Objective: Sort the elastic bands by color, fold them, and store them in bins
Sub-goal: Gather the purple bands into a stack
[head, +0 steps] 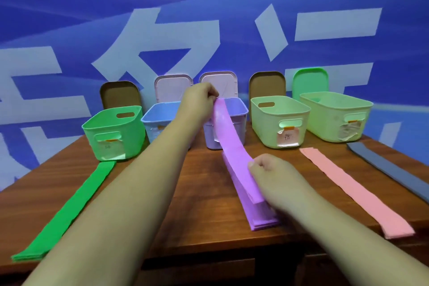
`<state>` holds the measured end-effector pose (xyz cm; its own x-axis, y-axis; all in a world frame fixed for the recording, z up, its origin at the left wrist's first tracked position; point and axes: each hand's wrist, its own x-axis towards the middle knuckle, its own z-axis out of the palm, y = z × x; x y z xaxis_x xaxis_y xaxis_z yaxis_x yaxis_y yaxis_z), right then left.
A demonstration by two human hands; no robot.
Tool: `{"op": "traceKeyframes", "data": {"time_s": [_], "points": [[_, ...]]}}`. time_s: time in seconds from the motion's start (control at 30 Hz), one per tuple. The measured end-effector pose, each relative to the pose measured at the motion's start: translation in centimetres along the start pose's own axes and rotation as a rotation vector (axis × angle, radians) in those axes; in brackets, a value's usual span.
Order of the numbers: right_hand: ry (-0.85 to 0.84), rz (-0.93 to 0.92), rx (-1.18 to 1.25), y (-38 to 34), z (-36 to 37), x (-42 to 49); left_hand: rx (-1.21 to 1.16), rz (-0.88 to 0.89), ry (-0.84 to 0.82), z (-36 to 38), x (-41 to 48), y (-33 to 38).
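Note:
A purple elastic band (228, 137) is stretched between my two hands above a flat stack of purple bands (253, 209) on the table. My left hand (199, 102) pinches its far end up by the rim of the lilac bin (240, 112). My right hand (271, 176) pinches its near part, just over the stack. A stack of green bands (69, 206) lies at the left, a pink stack (355, 190) and a dark blue-grey stack (390, 169) at the right.
Along the back of the wooden table (162, 227) stand a green bin (113, 132), a blue bin (160, 121), and two pale green bins (281, 121) (336, 116). Lids lean upright behind them against a blue printed wall.

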<state>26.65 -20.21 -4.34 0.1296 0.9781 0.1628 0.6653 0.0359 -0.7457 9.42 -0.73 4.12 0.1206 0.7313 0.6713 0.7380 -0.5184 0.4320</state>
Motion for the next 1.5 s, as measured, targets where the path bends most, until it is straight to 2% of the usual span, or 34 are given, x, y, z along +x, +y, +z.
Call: {"op": "traceKeyframes", "data": {"time_s": [0.23,0.5,0.73,1.17,1.5], "points": [[-0.042,0.113,-0.178,1.5,-1.1,-0.5,-0.001,-0.021,-0.073,7.4,-3.2,-1.4],[-0.173,0.235,-0.288,1.9,-0.4,0.8,0.098,-0.037,-0.109,11.1,-6.1,-3.9],[-0.172,0.245,-0.366,1.9,0.4,1.5,0.265,0.021,-0.203,12.3,-6.6,-5.2],[-0.163,0.204,-0.500,1.5,1.5,0.7,0.303,-0.034,-0.303,13.6,-6.9,-5.5],[-0.159,0.188,-0.526,0.1,1.3,-0.2,0.278,-0.071,-0.303,13.4,-7.0,-5.4]]}}
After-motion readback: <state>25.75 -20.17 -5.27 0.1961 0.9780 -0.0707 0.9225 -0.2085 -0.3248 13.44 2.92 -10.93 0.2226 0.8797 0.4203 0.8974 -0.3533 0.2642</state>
